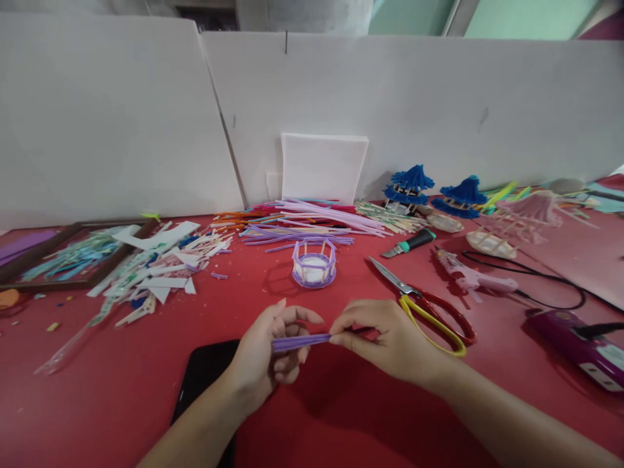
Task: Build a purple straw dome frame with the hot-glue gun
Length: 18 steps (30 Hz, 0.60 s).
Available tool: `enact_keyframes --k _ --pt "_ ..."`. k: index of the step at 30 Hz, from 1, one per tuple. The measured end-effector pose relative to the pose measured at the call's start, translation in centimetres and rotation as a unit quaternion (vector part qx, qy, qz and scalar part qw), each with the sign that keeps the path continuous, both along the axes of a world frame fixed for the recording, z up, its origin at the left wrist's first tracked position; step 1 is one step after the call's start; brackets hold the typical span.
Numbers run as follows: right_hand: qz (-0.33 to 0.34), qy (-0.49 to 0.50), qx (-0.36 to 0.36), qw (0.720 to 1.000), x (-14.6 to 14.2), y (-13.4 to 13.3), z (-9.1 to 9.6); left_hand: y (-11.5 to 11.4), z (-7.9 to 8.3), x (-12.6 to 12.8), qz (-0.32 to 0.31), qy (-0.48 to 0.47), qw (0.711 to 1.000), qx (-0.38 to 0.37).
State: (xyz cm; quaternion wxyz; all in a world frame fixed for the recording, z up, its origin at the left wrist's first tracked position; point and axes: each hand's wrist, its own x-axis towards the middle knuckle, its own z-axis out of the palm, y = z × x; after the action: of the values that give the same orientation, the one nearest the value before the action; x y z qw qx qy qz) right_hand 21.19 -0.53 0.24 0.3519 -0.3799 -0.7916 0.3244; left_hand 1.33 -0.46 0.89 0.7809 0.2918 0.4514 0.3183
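A small bundle of purple pipe cleaners (298, 342) runs level between my two hands. My right hand (385, 335) pinches its right end between thumb and fingertips. The other end lies across the palm side of my left hand (266, 344), whose fingers are loosely curved and apart, not closed round it. Just beyond my hands stands a little round frame of purple pipe cleaners and pale sticks (314, 263) with a white base. Scissors (419, 302) with red and yellow handles lie beside my right hand. A black phone-like slab (207, 374) is partly hidden under my left forearm.
Loose pipe cleaners (312, 218) lie at the back before white cards (324, 169). Paper scraps (163, 260) and a brown frame (73, 284) are left. A utility knife (412, 242), pink glue gun (472, 273) with cord, blue-roofed models (409, 185) and purple device (578, 348) are right.
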Motion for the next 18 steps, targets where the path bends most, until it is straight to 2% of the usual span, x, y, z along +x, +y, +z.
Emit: enact_keyframes --k 8,15,18 --pt "0.011 0.021 -0.006 1.0 -0.28 -0.2 -0.04 -0.01 -0.28 -0.11 -0.01 0.009 1.0 0.001" --pt "-0.006 0.036 -0.007 0.999 -0.24 0.08 -0.38 -0.22 -0.21 0.32 0.026 0.042 0.998 0.034" --pt "-0.01 0.026 0.0 1.0 -0.06 0.19 -0.18 -0.23 -0.16 0.3 0.023 0.038 0.999 0.029"
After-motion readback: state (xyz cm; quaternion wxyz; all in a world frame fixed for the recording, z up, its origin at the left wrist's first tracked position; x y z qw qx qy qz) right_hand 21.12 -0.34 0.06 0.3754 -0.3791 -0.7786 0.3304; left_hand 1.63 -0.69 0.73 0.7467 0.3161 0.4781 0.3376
